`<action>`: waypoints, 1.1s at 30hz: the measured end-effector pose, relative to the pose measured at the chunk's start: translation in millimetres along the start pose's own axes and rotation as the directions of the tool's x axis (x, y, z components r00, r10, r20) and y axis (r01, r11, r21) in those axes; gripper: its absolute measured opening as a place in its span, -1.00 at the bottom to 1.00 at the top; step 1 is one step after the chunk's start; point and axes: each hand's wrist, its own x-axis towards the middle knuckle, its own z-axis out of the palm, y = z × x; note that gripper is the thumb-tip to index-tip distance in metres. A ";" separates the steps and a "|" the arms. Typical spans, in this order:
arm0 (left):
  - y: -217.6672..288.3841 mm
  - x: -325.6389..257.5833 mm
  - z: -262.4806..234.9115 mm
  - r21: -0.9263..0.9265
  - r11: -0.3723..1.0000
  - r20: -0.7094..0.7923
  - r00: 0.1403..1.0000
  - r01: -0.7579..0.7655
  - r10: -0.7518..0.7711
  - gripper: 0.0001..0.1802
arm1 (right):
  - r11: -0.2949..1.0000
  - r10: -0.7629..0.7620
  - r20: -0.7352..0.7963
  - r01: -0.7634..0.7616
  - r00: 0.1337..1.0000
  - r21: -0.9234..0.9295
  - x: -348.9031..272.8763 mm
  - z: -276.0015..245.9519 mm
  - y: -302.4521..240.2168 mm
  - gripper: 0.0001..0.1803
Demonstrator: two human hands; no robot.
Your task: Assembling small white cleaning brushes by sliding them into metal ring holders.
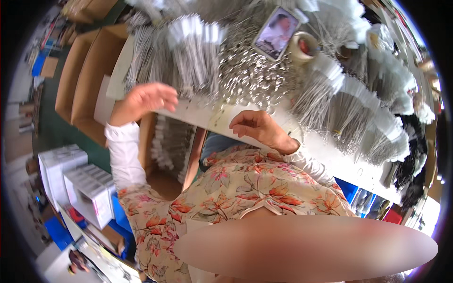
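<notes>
My left hand (147, 100) is raised by the table's left front edge, below bundles of thin grey strands with white tops (196, 52). Its fingers are apart and slightly bent, a little blurred, with nothing visible in them. Over the front edge of the white table (231, 113), my right hand (262, 128) is curled, thumb close to the fingertips. Whatever it pinches, if anything, is too small to make out. Just beyond that hand spreads a heap of small shiny metal pieces (255, 70).
A phone (277, 33) showing a picture lies behind the heap, beside a round pale container (303, 48). More strand bundles (347, 111) line the right side. Open cardboard boxes (87, 80) stand left of the table; white boxes (89, 191) sit lower left.
</notes>
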 end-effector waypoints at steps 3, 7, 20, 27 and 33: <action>62.5 93.9 -42.6 0.351 0.936 -0.139 0.986 -0.036 0.090 -0.62 | 0.999 -0.049 -0.139 0.049 0.989 -0.006 -18.6 -23.5 -11.4 -0.82; 75.9 223.3 -129.8 0.421 0.901 -0.310 0.950 0.106 0.033 -0.61 | 0.994 -0.095 -0.324 0.107 0.941 0.018 -47.2 -56.7 -27.4 -0.82; 7.0 379.1 -193.9 0.343 0.797 -0.723 0.681 0.497 -0.114 -0.79 | 0.615 -0.518 -0.373 0.031 0.770 -0.788 -81.6 -170.0 -114.2 -0.85; 60.0 366.0 -190.8 0.176 0.975 -0.719 0.694 0.135 0.033 -0.73 | 0.174 -0.593 -0.316 -0.265 0.740 -0.948 14.8 -238.6 -124.8 -0.83; 122.4 358.3 -111.4 0.407 0.891 -0.570 0.707 -0.199 0.418 -0.75 | 0.022 -0.551 -0.407 -0.475 0.729 -0.880 46.8 -265.7 -112.2 -0.83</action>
